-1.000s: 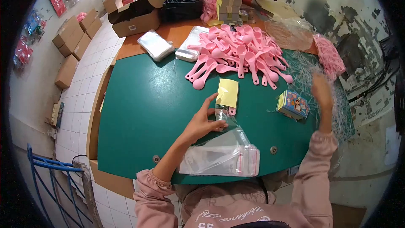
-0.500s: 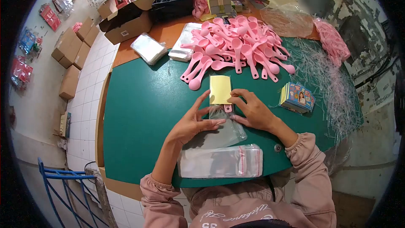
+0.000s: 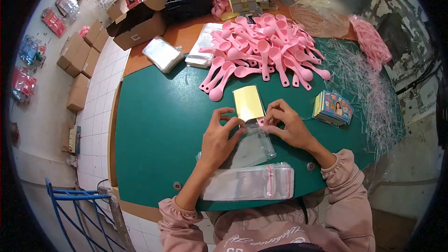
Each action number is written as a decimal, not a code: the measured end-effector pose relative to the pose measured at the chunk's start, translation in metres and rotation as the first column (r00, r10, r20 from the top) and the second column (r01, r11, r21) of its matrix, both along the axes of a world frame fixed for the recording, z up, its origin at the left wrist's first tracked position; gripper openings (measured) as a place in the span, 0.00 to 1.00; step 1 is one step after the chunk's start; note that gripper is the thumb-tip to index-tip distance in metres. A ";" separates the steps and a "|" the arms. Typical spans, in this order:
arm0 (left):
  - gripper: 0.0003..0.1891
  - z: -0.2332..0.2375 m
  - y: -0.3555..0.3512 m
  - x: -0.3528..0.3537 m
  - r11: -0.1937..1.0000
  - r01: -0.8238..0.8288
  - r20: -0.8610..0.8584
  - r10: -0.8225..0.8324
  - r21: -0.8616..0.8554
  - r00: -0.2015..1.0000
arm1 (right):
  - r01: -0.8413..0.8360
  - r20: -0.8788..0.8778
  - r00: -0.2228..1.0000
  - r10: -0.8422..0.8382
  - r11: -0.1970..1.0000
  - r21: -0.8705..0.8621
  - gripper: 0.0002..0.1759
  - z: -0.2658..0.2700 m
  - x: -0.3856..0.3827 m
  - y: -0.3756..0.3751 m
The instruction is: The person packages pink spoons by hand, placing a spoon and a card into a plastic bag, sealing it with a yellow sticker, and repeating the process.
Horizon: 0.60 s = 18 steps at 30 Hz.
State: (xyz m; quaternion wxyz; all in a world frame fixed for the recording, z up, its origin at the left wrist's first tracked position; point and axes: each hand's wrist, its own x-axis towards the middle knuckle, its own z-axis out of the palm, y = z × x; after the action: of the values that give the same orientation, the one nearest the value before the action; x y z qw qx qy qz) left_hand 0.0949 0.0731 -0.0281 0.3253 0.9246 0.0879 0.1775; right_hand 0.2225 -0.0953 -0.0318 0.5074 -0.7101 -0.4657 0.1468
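Your left hand (image 3: 220,136) has curled toward the bench's (image 3: 154,130) front edge, your right hand (image 3: 288,126) also curled, grip unclear; uneven tugging could crease the bag (image 3: 251,149).

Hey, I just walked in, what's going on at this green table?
A person has both hands at a clear plastic bag: the left hand on its left side, the right hand on its right. A yellow card lies just beyond their fingers, with a pink handle end showing below it. Farther back is a heap of pink spoons; printed cards are stacked to the right, and more clear bags lie nearest the person.
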 end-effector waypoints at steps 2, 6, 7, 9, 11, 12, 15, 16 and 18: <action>0.09 0.000 0.000 0.002 0.999 -0.030 0.006 0.030 -0.014 1.000 | -0.019 -0.063 0.998 0.019 1.000 -0.004 0.08 -0.004 0.003 -0.001; 0.08 -0.002 0.000 0.001 0.984 -0.002 -0.026 -0.002 -0.177 1.000 | -0.023 -0.289 0.957 0.006 0.998 -0.056 0.07 -0.012 0.007 -0.001; 0.08 -0.002 0.000 0.002 0.960 -0.017 -0.059 0.000 -0.279 0.998 | -0.021 -0.291 0.957 0.004 0.998 -0.055 0.07 -0.013 0.006 -0.001; 0.07 -0.008 0.000 0.000 0.918 0.006 -0.063 -0.034 -0.396 0.997 | -0.058 -0.514 0.857 0.037 0.998 -0.024 0.07 -0.013 0.005 0.002; 0.06 -0.011 0.000 0.000 0.861 0.023 -0.064 -0.065 -0.509 0.996 | -0.024 -0.536 0.844 0.006 0.999 -0.026 0.08 -0.011 0.002 0.005; 0.06 -0.011 -0.001 0.001 0.828 -0.001 -0.087 -0.058 -0.561 0.995 | 0.011 -0.554 0.832 -0.025 1.000 -0.028 0.08 -0.010 0.001 0.007; 0.06 -0.011 -0.002 0.001 0.808 -0.072 -0.148 -0.018 -0.584 0.989 | 0.076 -0.556 0.828 -0.064 0.997 -0.002 0.09 -0.010 -0.003 0.010; 0.06 -0.011 -0.002 0.001 0.822 -0.116 -0.181 0.016 -0.557 0.983 | 0.077 -0.557 0.828 -0.065 0.997 -0.002 0.09 -0.008 -0.004 0.010; 0.07 -0.008 -0.003 0.001 0.830 -0.123 -0.178 0.030 -0.544 0.984 | 0.117 -0.565 0.815 -0.130 0.991 -0.061 0.11 -0.004 -0.006 0.011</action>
State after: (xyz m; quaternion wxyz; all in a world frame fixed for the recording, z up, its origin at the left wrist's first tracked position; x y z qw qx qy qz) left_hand 0.0955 0.0703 -0.0363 0.5627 0.7983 0.1985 0.0820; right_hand 0.2164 -0.0848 -0.0361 0.6231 -0.6687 -0.2448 0.3235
